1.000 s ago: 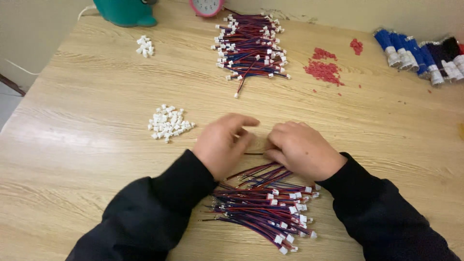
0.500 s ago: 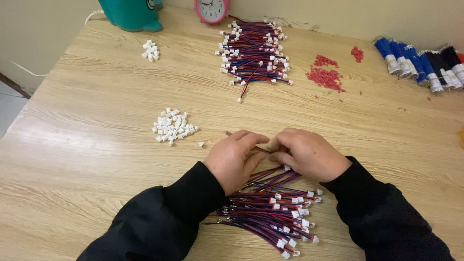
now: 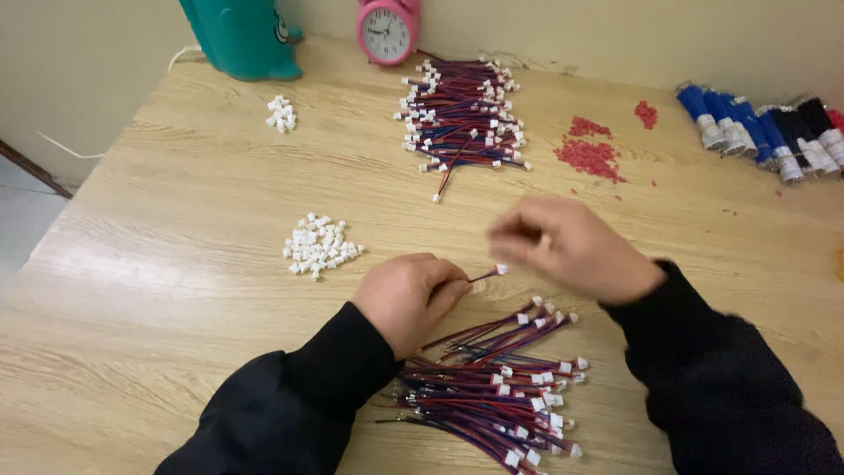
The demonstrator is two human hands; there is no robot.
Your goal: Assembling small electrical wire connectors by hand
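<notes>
A short wire lead (image 3: pixel 482 276) was pinched in the left hand (image 3: pixel 411 297). The right hand (image 3: pixel 571 246) had been lifted away from it above the counter (image 3: pixel 176 202); its grip was blurred, so its state could not be told.

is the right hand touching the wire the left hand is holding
Apart. In the head view the right hand is lifted clear; the wire in the left hand ends below it.

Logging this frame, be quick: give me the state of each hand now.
Left hand: closed, pinching a thin wire lead with a white connector at its tip.
Right hand: raised, blurred; whether it holds anything cannot be told.
</notes>
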